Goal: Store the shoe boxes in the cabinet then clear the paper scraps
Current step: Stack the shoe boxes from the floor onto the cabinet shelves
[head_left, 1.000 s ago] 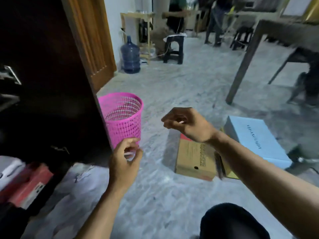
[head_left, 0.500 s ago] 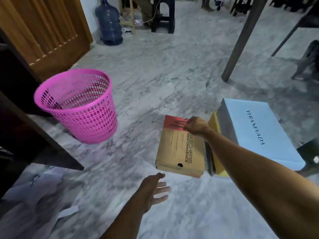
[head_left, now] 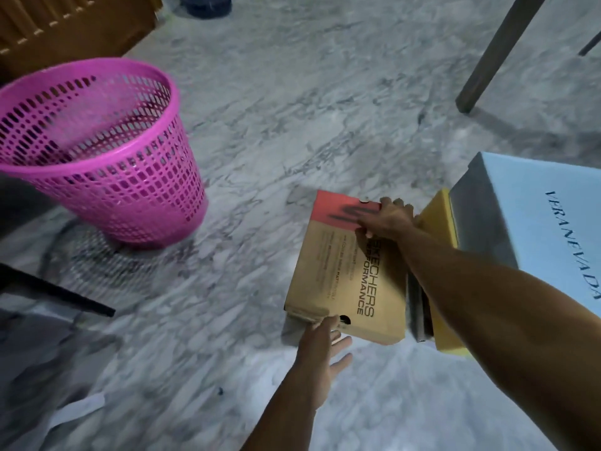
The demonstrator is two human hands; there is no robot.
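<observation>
A brown cardboard shoe box (head_left: 338,275) with a red end lies on the marble floor. My right hand (head_left: 387,219) grips its far red end, fingers over the edge. My left hand (head_left: 322,353) is open, its fingertips touching the box's near corner. To the right a yellow box (head_left: 437,216) lies under a light blue shoe box (head_left: 549,222). White paper scraps (head_left: 81,406) lie on the floor at the lower left.
A pink mesh waste basket (head_left: 97,151) stands on the floor at the left. The dark cabinet's edge (head_left: 55,291) runs along the left side, with a wooden door (head_left: 74,24) behind. A table leg (head_left: 491,56) stands at the upper right.
The view has tilted down toward the floor. My right hand has taken hold of the brown box's far end, and my left hand has reached forward to touch its near corner.
</observation>
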